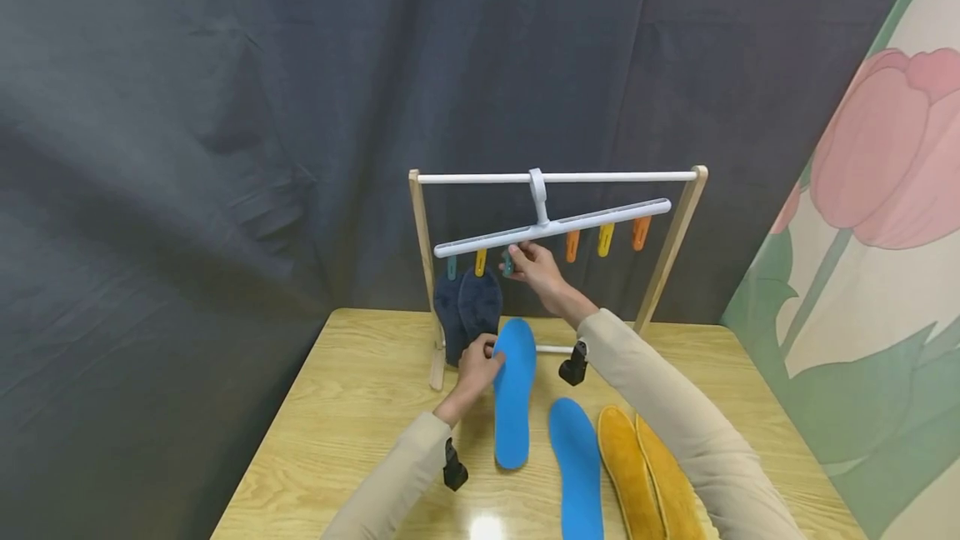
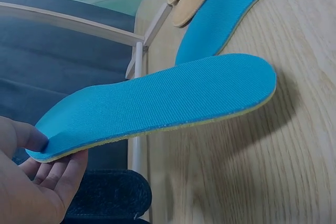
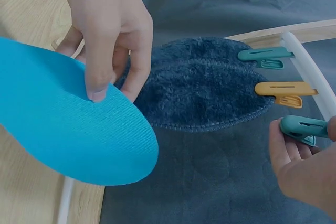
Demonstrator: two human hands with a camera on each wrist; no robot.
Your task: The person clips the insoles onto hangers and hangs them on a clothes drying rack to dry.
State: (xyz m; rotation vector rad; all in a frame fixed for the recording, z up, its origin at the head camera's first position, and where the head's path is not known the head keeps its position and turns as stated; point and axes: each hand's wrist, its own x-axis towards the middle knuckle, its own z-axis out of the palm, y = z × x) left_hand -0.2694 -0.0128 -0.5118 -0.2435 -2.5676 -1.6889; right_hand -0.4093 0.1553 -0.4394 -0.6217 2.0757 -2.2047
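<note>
1. Just below centre in the head view, the left hand (image 1: 476,368) pinches a blue insole (image 1: 513,407) above the bench (image 1: 352,415).
2. Higher up, the right hand (image 1: 543,273) pinches a teal clip (image 3: 303,127) under the white hanger (image 1: 592,221).
3. Left of that clip, two dark insoles (image 1: 480,302) hang from other clips (image 1: 481,262).
4. At lower right, another blue insole (image 1: 577,465) lies beside two tan insoles (image 1: 630,469).

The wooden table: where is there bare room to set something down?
Free: the table between its left edge and the left sleeve, also between the right sleeve and the right edge. Crowded: right of centre, where a blue insole and two mustard insoles lie.
</note>
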